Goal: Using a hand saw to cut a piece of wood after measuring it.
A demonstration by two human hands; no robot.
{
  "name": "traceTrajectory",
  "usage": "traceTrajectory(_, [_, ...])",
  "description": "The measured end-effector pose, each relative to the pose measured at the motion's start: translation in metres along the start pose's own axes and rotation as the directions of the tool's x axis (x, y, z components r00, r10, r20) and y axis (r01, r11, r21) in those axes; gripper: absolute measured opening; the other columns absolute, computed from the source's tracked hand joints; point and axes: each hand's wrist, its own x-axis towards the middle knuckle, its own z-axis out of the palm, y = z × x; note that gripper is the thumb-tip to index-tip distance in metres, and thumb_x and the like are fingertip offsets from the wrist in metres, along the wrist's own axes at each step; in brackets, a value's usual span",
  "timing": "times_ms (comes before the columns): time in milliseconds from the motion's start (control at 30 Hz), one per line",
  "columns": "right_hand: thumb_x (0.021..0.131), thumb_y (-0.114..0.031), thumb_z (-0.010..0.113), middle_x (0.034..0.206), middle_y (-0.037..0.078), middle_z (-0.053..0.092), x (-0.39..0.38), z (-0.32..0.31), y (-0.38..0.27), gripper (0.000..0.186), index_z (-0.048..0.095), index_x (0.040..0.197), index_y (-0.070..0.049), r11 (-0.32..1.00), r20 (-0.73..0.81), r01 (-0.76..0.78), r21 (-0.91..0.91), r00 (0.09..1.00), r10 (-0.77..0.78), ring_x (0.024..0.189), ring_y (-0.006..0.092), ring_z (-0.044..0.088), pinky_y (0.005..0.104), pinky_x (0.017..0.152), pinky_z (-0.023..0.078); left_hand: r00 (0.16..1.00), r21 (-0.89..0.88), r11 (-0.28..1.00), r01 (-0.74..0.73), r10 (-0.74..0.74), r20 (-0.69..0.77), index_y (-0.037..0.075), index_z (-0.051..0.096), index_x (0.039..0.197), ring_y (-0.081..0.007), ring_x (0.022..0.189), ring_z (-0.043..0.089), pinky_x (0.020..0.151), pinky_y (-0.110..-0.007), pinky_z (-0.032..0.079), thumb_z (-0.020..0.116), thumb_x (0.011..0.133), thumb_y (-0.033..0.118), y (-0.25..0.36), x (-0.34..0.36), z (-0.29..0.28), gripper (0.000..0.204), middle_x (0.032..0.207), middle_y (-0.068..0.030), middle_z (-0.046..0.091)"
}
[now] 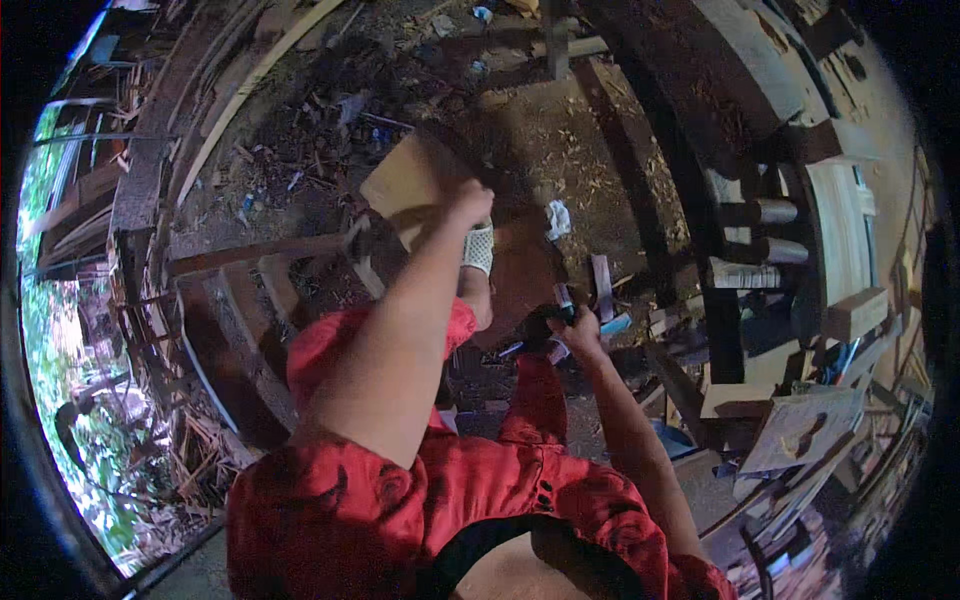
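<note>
My left hand [472,204] reaches far forward, its fingers closed at the right edge of a flat tan wooden board [400,180]. The board lies tilted over the ground, partly in shadow. Just below that hand is my foot in a white perforated shoe [479,248]. Beside my red-trousered leg, my right hand [580,328] is wrapped round a short dark rod-like tool [564,297] with a pale grey end pointing away from me. Most of that tool is hidden in the fingers, so its kind cannot be made out.
Wood chips and scraps litter the dirt floor [540,130]. A crumpled white scrap [558,219] lies ahead of my right hand. To the right, timber pieces [760,250] and a wooden block [857,313] are stacked. A wooden frame with slats [235,300] stands at left.
</note>
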Motion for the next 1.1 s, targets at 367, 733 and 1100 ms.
traceTrajectory(367, [0.064, -0.019, 0.074, 0.088, 0.008, 0.054, -0.01, -0.006, -0.031, 0.056, 0.047, 0.107, 0.003, 0.977, 0.024, -0.115, -0.182, 0.992, 0.122, 0.078, 0.0178, 0.05, 0.033, 0.069, 0.043, 0.963, -0.053, 0.985, 0.164, -0.171, -0.209, 0.006, 0.055, 0.108, -0.0304, 0.1, 0.051, 0.098, -0.06, 0.006, 0.039, 0.084, 0.024, 0.013, -0.01, 0.102, 0.034, 0.095, -0.0141, 0.061])
traceTrajectory(733, [0.07, -0.019, 0.064, 0.094, 0.023, 0.058, -0.009, -0.014, -0.081, 0.06, 0.039, 0.122, -0.005, 0.965, -0.058, 0.037, -0.259, 0.997, -0.054, 0.089, 0.0386, 0.055, 0.0393, 0.072, 0.045, 0.957, 0.366, 0.924, 0.109, 0.002, -0.29, 0.007, 0.056, 0.106, -0.027, 0.1, 0.053, 0.098, -0.061, 0.002, 0.042, 0.078, 0.018, 0.007, -0.001, 0.108, 0.033, 0.106, -0.0123, 0.057])
traceTrajectory(1100, [0.075, -0.023, 0.058, 0.077, 0.025, 0.057, -0.062, -0.024, -0.089, 0.053, 0.038, 0.123, -0.01, 0.971, -0.077, -0.054, -0.231, 0.996, 0.037, 0.076, 0.0429, 0.055, 0.0474, 0.062, 0.043, 0.853, 0.343, 0.939, 0.014, 0.167, -0.494, 0.01, 0.054, 0.109, -0.0281, 0.101, 0.051, 0.094, -0.065, 0.01, 0.048, 0.073, 0.02, 0.008, -0.001, 0.111, 0.038, 0.113, -0.0136, 0.052])
